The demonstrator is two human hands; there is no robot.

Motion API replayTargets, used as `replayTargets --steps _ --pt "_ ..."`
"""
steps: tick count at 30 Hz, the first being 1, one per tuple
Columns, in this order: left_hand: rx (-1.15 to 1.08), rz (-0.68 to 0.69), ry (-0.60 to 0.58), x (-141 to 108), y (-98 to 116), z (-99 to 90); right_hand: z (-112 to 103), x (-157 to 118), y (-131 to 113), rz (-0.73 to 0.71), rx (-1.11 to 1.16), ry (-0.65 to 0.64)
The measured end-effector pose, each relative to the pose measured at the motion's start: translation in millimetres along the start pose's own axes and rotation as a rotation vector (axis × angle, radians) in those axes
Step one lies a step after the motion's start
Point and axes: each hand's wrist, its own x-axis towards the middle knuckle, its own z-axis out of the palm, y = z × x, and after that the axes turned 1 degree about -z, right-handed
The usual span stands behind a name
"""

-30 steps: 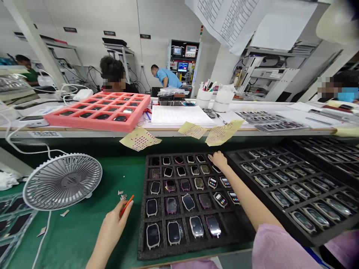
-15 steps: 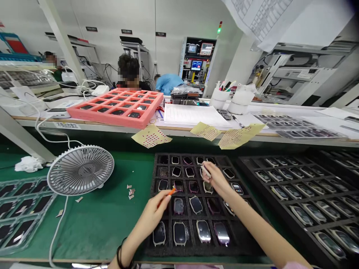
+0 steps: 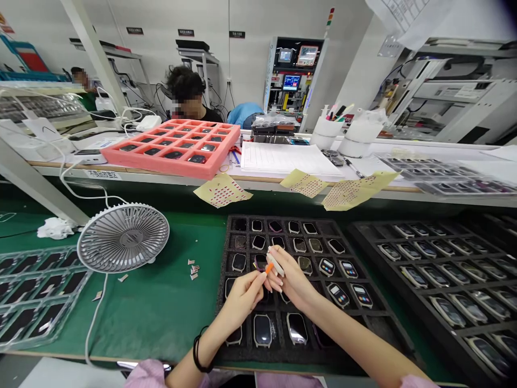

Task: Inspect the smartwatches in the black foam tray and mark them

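Note:
Over the middle of a black foam tray (image 3: 390,326) of watch faces, my two hands meet. My left hand (image 3: 244,293) pinches an orange tool (image 3: 269,268), its tip against a pale watch case (image 3: 277,267). That case is held in the curled fingers of my right hand (image 3: 294,277), which hide much of it. Below my hands, a light-framed watch (image 3: 297,328) lies in its tray slot.
A round grey fan (image 3: 123,240) stands at left, near small scraps (image 3: 194,269) and a clear tray of dark screens (image 3: 52,288). Another black tray (image 3: 424,291) is at right. On the shelf sits a pink foam tray (image 3: 205,168). People are beyond it.
My right hand has moved left and down with the watch case, meeting the orange tool in my left hand, which has shifted slightly right. The camera view has shifted a little.

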Motion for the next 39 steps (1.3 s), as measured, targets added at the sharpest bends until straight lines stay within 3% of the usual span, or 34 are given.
replayTargets --steps 4,9,14,19,23,25,27,29,33,36,39 --pt "0.002 -0.051 -0.075 -1.7 7.3 -4.8 -0.3 -2.3 -0.5 -0.060 -0.056 -0.025" --pt "-0.079 -0.026 -0.072 -2.3 9.3 -0.7 4.5 -4.0 0.8 0.085 0.198 -0.145" --pt "-0.130 0.039 -0.050 -1.0 3.6 0.7 8.7 -1.4 0.4 0.100 0.306 -0.074" --pt "-0.191 0.035 0.053 7.8 2.1 2.4 12.4 -6.2 7.5 0.019 0.141 -0.023" --pt "-0.155 0.105 0.125 12.6 3.1 5.2 9.2 -6.3 16.0 -0.134 -0.233 0.045" --pt "-0.120 0.103 0.218 9.8 2.5 -5.5 -6.7 4.3 10.3 -0.225 -0.433 0.127" --pt "-0.067 0.086 0.327 4.0 -0.5 -27.4 -37.7 22.6 -5.7 -0.276 -0.537 0.233" --pt "0.057 0.078 0.414 -2.9 -6.5 -55.7 -81.5 44.3 -28.9 -0.328 -0.673 0.357" --pt "0.296 0.008 0.419 -15.3 -23.1 -99.2 -172.8 79.4 -68.5 -0.385 -0.974 0.584" --pt "0.434 0.004 0.434 -21.2 -31.9 -108.3 -214.9 94.0 -76.9 -0.378 -1.160 0.615" --pt "0.560 -0.008 0.464 -24.1 -35.8 -110.3 -232.3 97.3 -75.1 -0.370 -1.317 0.533"
